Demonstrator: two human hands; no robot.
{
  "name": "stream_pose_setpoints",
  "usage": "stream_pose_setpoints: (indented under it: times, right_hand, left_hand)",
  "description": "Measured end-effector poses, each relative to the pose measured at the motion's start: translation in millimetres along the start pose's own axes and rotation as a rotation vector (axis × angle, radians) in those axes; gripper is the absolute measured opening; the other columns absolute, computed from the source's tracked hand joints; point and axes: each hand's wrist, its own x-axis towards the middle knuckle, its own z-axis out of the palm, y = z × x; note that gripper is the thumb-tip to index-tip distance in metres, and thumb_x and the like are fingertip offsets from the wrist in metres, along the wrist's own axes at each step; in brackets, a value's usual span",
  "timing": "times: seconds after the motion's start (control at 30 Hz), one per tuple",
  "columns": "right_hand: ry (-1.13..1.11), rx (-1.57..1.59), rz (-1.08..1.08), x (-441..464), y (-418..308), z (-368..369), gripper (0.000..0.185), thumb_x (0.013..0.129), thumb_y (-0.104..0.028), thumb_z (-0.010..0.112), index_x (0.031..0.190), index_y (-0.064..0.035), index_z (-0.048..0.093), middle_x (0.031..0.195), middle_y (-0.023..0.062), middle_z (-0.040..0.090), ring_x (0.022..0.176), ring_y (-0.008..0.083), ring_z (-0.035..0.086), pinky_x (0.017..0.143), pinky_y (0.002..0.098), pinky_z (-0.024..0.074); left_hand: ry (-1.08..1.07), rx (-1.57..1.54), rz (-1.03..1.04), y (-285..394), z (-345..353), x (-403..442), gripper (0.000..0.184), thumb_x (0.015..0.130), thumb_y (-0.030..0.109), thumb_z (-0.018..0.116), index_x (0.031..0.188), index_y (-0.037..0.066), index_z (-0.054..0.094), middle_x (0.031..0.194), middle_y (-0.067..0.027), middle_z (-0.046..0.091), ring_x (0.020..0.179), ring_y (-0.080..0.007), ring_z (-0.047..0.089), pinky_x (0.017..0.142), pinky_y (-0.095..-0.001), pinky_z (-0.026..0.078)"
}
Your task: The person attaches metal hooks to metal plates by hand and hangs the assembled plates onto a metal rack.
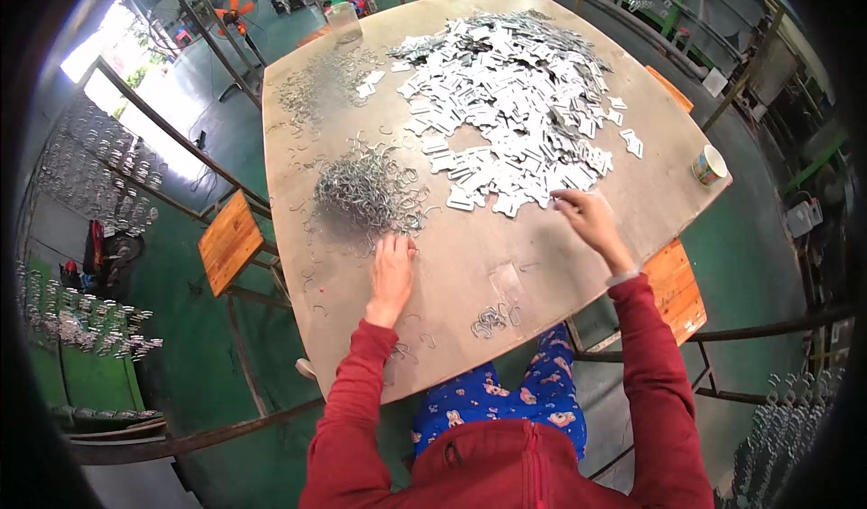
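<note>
— At the near edge of a broad table (470,261), a worker in a red jacket (483,459) and blue patterned trousers (542,392) leans over a small cluster of hooks (490,322), with a clear flat piece (508,283) lying just beyond it. Where are the hands?

— Spread well apart. The left hand (391,272) is palm-down, its fingers bent at the near fringe of a heap of metal hooks (368,188). The right hand (591,224) reaches to the near edge of a spread of flat pale pieces (506,102), thumb and forefinger drawn close together.

— Is either one gripping anything?

— I can't tell. The left fingertips are turned away from the camera, and whatever may sit between the right thumb and finger is too small to make out.

— Which step is this?

— Picking, it appears: one hand at each kind of part, both at the near margins, where loose pieces lie.

— And the next move calls for what?

— Fine fingertip work, I would judge: freeing a single hook from a tangle that could bring others along, and lifting one thin piece by its edge without dragging its neighbors.

— What lies farther off?

— A paper cup (709,166) near the table's right edge, scattered hooks (312,93) past the heap, a clear tub (343,23) at the far left corner and, on the floor beyond, an orange fan (235,12).
</note>
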Motion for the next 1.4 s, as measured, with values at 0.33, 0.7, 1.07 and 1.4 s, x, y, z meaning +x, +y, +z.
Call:
stream_pose_setpoints:
  times: [0.33,0.7,1.07,1.4]
  right_hand:
    - [0.085,-0.431,0.006,35,-16,98,0.075,0.063,-0.010,0.073,0.131,-0.0067,0.041,0.097,0.0196,0.052,0.094,0.0352,0.051,0.080,0.0419,0.0441]
    - [0.030,0.732,0.330,-88,-71,47,0.017,0.077,-0.002,0.067,0.094,0.0001,0.067,0.072,0.0053,0.065,0.065,0.0087,0.059,0.057,0.0219,0.0459]
    - [0.199,0.665,0.237,-161,-114,27,0.015,0.076,-0.001,0.068,0.091,-0.0023,0.069,0.075,0.0017,0.066,0.062,0.0050,0.055,0.053,0.0199,0.0420]
    - [0.143,0.587,0.101,-166,-106,-7,0.021,0.088,-0.012,0.057,0.105,-0.0009,0.065,0.086,0.0049,0.068,0.070,0.0076,0.058,0.059,0.0216,0.0449]
  left_hand:
    - [0.088,-0.916,-0.425,80,-50,-40,0.017,0.090,0.012,0.057,0.095,-0.004,0.062,0.082,-0.0088,0.063,0.064,-0.0119,0.061,0.054,-0.0254,0.047]
    - [-0.326,-1.497,-0.443,136,-39,-22,0.023,0.086,0.017,0.065,0.102,0.000,0.063,0.099,-0.0032,0.063,0.093,-0.0091,0.054,0.087,-0.0246,0.041]
    - [-0.392,-1.493,-0.325,160,-50,-43,0.021,0.087,0.019,0.064,0.098,0.000,0.063,0.092,-0.0013,0.061,0.085,-0.0079,0.054,0.080,-0.0234,0.043]
    - [-0.143,-1.375,-0.185,193,-90,-85,0.011,0.092,0.009,0.054,0.098,0.000,0.057,0.098,-0.0076,0.065,0.090,-0.0092,0.056,0.083,-0.0237,0.044]
